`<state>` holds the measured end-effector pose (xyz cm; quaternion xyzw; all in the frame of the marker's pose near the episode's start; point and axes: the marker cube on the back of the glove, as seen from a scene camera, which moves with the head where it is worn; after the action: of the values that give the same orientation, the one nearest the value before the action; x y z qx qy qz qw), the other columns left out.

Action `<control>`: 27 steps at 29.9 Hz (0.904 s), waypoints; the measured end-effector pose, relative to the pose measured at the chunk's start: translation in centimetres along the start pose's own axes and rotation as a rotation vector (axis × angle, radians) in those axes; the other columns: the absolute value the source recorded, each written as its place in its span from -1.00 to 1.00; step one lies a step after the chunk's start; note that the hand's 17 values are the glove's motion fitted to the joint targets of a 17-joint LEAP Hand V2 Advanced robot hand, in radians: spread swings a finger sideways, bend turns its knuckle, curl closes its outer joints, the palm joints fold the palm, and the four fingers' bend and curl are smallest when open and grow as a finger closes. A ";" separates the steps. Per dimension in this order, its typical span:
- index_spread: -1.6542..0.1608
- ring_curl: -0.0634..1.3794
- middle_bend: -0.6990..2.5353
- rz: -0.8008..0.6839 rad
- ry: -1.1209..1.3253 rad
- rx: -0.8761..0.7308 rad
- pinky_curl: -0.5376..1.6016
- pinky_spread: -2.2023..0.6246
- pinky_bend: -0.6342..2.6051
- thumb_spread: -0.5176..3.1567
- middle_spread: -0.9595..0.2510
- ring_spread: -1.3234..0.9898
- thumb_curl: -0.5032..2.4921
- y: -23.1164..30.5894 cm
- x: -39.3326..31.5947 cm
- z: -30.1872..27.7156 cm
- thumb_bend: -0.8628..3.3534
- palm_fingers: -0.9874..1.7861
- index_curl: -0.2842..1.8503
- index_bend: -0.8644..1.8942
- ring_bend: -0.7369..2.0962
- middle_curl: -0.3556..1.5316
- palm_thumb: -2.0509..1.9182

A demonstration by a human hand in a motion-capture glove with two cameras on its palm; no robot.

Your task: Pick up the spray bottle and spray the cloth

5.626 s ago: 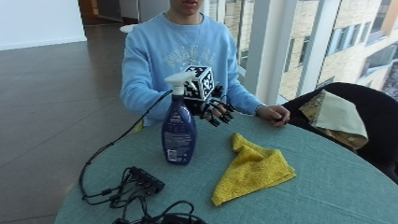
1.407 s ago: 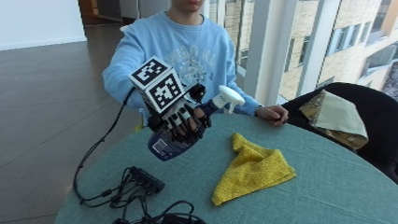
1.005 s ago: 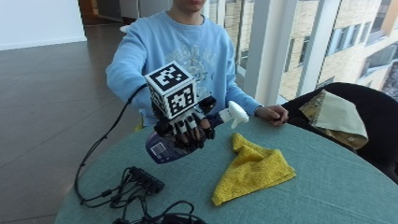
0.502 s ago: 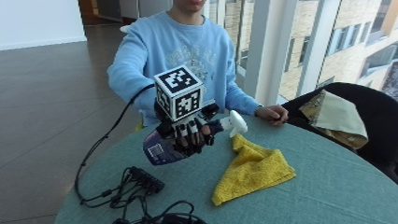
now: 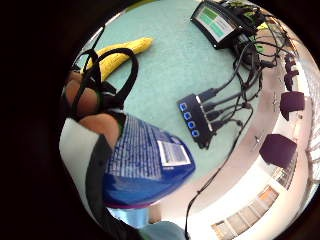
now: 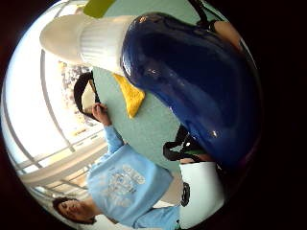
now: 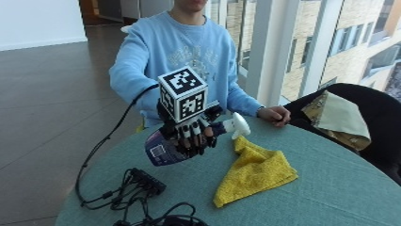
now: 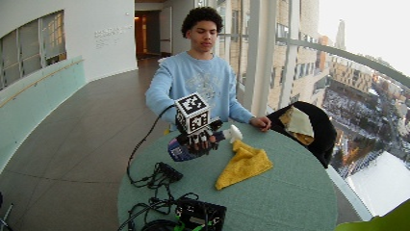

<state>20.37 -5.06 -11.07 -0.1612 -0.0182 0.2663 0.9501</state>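
Spray bottle (image 7: 172, 143), dark blue plastic with a white trigger head, is off the table, tipped nearly on its side in the air with the white nozzle (image 7: 238, 126) aimed toward the yellow terry cloth (image 7: 257, 172). The black-gloved right hand (image 7: 191, 134) has its fingers wrapped round the bottle's neck and upper body. The cloth lies crumpled on the round teal table (image 7: 338, 188), just below and beyond the nozzle. The bare left hand (image 7: 276, 114) rests on the table's far edge, holding nothing

As I judge it, the risk now is in the aim and the tilt. The nozzle sits near the cloth's nearest corner, so a squeeze could wet the table instead. With the bottle lying so flat, the pickup tube may draw air and give little spray. Mist could also drift toward the black cable hub (image 7: 147, 181), which lies near the hand

The outside view shows the bottle's tilt and its line to the cloth. The little-finger palm view shows the printed back label on the bottle's base end (image 5: 145, 165) and the hub's blue ports (image 5: 192, 120), hidden from outside. The thumb-side palm view shows the ribbed white collar (image 6: 98, 40) against the cloth (image 6: 130, 96) beyond
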 end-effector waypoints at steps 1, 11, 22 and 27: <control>0.50 -0.39 -0.43 0.000 0.002 0.000 -0.15 0.59 -0.39 -0.29 0.43 0.10 -0.25 0.0 0.0 0.0 -0.60 0.44 -0.56 -0.32 -0.11 -0.17 0.49; 0.50 -0.39 -0.43 0.003 0.013 -0.008 -0.15 0.59 -0.39 -0.29 0.43 0.10 -0.24 0.0 -0.2 -0.1 -0.60 0.45 -0.56 -0.32 -0.11 -0.17 0.49; 0.50 -0.39 -0.43 0.003 0.023 -0.011 -0.15 0.59 -0.38 -0.29 0.43 0.10 -0.24 -0.1 -0.6 -0.1 -0.60 0.45 -0.56 -0.32 -0.11 -0.16 0.49; 0.50 -0.39 -0.43 0.006 0.019 -0.011 -0.15 0.59 -0.38 -0.29 0.43 0.10 -0.24 -0.1 -0.7 -0.1 -0.60 0.45 -0.56 -0.32 -0.11 -0.16 0.49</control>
<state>19.86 -5.55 -11.08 -0.1691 -0.0104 0.2676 0.9485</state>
